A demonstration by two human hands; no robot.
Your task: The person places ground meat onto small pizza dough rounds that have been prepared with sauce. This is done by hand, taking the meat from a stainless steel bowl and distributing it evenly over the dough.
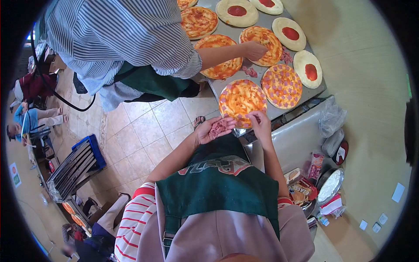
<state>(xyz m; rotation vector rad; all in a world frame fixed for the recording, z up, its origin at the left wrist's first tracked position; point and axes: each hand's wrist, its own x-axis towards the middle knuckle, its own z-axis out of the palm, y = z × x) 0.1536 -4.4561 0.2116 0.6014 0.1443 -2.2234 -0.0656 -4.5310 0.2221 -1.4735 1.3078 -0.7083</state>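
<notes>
My left hand [203, 133] is palm up and cupped under a small heap of pink diced ham [220, 126]. It is beside the near edge of a pizza base [242, 101] spread with sauce, which has a few ham bits along its near rim. Over that rim, my right hand [261, 125] has its fingertips pinched together; whatever is between them is too small to make out. Just beyond lies a pizza [282, 86] covered all over with ham pieces. Loose ham [250, 72] is piled on the metal table [273, 112] between the pizzas.
A co-worker in a striped shirt [126, 35] stands at the left, one hand [255, 51] over another sauced pizza [267, 37]. Bases with red sauce centres [308, 70] line the table's right. A plastic bag [331, 117], packets [301, 192] and a bowl [330, 187] sit at right.
</notes>
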